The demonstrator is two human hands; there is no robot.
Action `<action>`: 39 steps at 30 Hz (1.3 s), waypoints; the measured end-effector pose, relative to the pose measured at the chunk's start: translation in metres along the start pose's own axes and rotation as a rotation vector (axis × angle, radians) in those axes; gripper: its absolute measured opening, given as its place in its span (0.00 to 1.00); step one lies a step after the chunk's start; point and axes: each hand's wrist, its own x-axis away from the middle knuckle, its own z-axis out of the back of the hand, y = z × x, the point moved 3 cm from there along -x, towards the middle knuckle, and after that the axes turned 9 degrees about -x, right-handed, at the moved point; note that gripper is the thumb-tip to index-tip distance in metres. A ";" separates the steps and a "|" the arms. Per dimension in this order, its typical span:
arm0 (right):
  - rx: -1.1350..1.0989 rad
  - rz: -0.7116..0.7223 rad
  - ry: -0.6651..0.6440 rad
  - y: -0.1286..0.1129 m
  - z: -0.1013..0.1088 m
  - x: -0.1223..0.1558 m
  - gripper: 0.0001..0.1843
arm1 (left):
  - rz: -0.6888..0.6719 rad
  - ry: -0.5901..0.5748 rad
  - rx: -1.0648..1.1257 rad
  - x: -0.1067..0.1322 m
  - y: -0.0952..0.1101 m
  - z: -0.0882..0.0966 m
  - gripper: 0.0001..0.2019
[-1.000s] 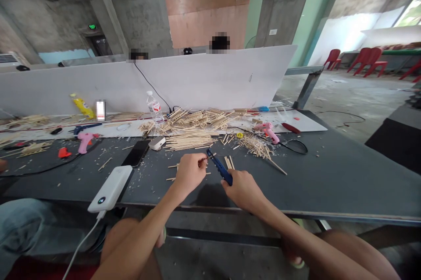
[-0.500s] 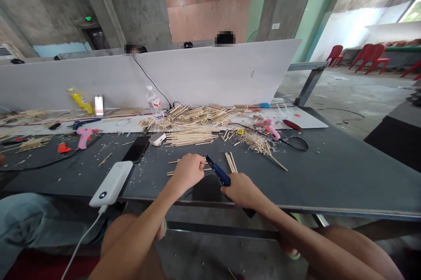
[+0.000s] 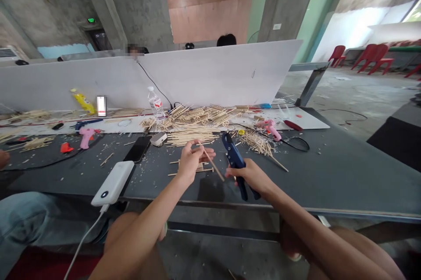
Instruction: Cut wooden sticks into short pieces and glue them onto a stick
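My left hand (image 3: 188, 164) pinches a thin wooden stick (image 3: 213, 162) between thumb and fingers, its lower end slanting down to the right. In my right hand (image 3: 252, 175) is a dark blue hand cutter (image 3: 234, 154), held by its handles with the head pointing up and away from me. The cutter is apart from the stick. Below and behind my left hand, several short sticks (image 3: 208, 170) lie on the dark table, partly covered by the hand. A pile of long sticks (image 3: 189, 138) lies just beyond.
Stick assemblies (image 3: 200, 115), a water bottle (image 3: 154, 104) and a white panel (image 3: 197, 74) stand beyond. Pink glue guns (image 3: 272, 127) lie at both sides, near loose stick pieces (image 3: 259, 143). Left are a phone (image 3: 137, 149), a white power bank (image 3: 113, 182) and another person's hand (image 3: 4, 159).
My left hand has lifted and turned, with a long stick now showing in its fingers. The cutter has swung more upright and moved right, away from the left hand.
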 end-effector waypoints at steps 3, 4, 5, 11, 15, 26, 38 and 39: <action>-0.128 0.010 -0.060 -0.003 -0.007 0.008 0.14 | -0.021 0.033 0.148 0.001 0.005 -0.008 0.14; -0.164 0.016 -0.058 -0.004 -0.007 0.010 0.15 | -0.025 0.030 0.150 0.001 0.006 -0.009 0.14; -0.203 0.024 -0.047 -0.005 -0.005 0.011 0.15 | -0.030 0.020 0.135 0.000 0.007 -0.010 0.15; -0.459 0.088 0.194 -0.005 0.028 0.010 0.19 | -0.041 -0.049 -0.132 -0.004 0.007 -0.004 0.16; -0.554 0.171 0.375 -0.003 0.052 0.004 0.19 | -0.091 -0.268 -0.496 0.002 0.002 -0.010 0.16; -0.270 0.335 0.429 -0.008 0.047 0.004 0.16 | -0.184 -0.416 -0.650 0.043 -0.018 -0.061 0.17; -0.183 0.389 0.385 -0.012 0.039 0.015 0.14 | -0.072 -0.408 -0.418 0.075 -0.046 -0.078 0.18; -0.178 0.387 0.366 -0.012 0.037 0.015 0.13 | -0.098 -0.395 -0.447 0.074 -0.044 -0.077 0.18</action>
